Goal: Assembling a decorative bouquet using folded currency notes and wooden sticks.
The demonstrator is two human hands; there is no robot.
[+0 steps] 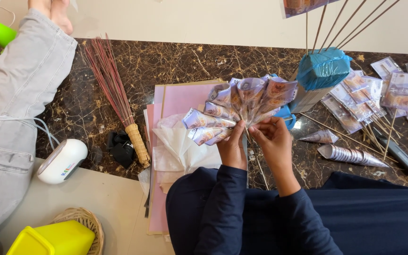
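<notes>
My left hand (232, 148) and my right hand (274, 139) together hold a fan-shaped bunch of banknotes rolled into cones (242, 106) on thin sticks, raised above a dark marble floor (175, 61). The left hand grips the stems from below on the left. My right hand pinches the stems just right of it, fingers touching the lower cones. Both arms wear dark blue sleeves. Stick ends (260, 172) hang down between my hands.
Pink paper sheets (175, 101) with white tissue (175, 146) lie under the bunch. A small broom (114, 94) lies left. A blue foam block (324, 68) holds sticks; more banknote cones (350, 155) lie right. Another person's grey-trousered leg (15, 108), a white device (62, 161), a yellow box (55, 238).
</notes>
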